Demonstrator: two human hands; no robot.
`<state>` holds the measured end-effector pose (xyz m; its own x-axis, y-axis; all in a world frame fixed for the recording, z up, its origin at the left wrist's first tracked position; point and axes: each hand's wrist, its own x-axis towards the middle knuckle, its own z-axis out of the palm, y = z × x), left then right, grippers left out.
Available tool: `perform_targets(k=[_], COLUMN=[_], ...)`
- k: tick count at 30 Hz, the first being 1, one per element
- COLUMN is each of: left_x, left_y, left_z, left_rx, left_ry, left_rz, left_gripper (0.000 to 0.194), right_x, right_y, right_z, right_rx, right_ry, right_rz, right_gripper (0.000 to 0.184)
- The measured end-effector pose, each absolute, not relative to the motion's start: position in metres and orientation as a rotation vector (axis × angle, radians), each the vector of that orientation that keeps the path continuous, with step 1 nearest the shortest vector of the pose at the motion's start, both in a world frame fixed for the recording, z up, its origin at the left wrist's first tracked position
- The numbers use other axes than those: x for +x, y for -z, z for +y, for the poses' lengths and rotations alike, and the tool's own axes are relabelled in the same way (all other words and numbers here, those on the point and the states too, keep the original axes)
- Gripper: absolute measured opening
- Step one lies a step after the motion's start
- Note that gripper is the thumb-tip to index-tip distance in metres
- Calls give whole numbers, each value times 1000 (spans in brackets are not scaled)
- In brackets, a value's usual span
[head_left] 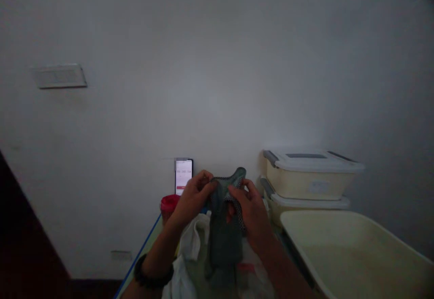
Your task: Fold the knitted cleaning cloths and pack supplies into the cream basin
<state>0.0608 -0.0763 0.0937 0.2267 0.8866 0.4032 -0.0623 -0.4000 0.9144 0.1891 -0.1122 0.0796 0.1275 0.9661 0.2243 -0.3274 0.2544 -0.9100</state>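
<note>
the left hand (198, 191) pinches the upper left edge of a dark grey-green cloth piece with patterned trim (224, 235), and the right hand (250, 206) grips its trimmed right side, thumb and fingers closed on the fabric. the cloth hangs between both hands above a green table with a blue edge (149, 243). white crumpled cloth (192, 240) lies beneath the left forearm, near a red-lidded round container (169, 203); an open cream plastic tub (356, 254) sits to the right.
</note>
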Motion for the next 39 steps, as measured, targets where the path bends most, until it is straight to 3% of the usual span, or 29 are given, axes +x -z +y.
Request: perform_targets(k=[4,8,13,17,24,32,39], left_x=[38,20,17,21,26,26,22], left_y=[-117,-123,-122,-120,-121,-120,-120], left_z=[-92,-100,-103,-104,-104,-112,-112], left_rx=[1571,1625,1708,1911,2059,2087,2281], left_ry=[-1213,-1156,-1156,-1031,-1208,-1214,-1144], left_rz=[680,616,646,734,909,826,741], left_gripper=[24,22,16,8,9,5,9], right_x=[191,200,215,220,225,218,216], right_y=[-99,-108,-111,-113,-117,-118,-114], right_z=[-111,-118,-131,-137,-150,-142,-138], right_rx=[-679,-694,-799,-939,-865,-828,-873], right_ry=[-1000,-1001,-813,-471,28,-43,-128], right_rz=[-960,-1209,-1545,-1800,-1828,-2062,-1977], right_gripper=[35,14,27,23,13,3,6])
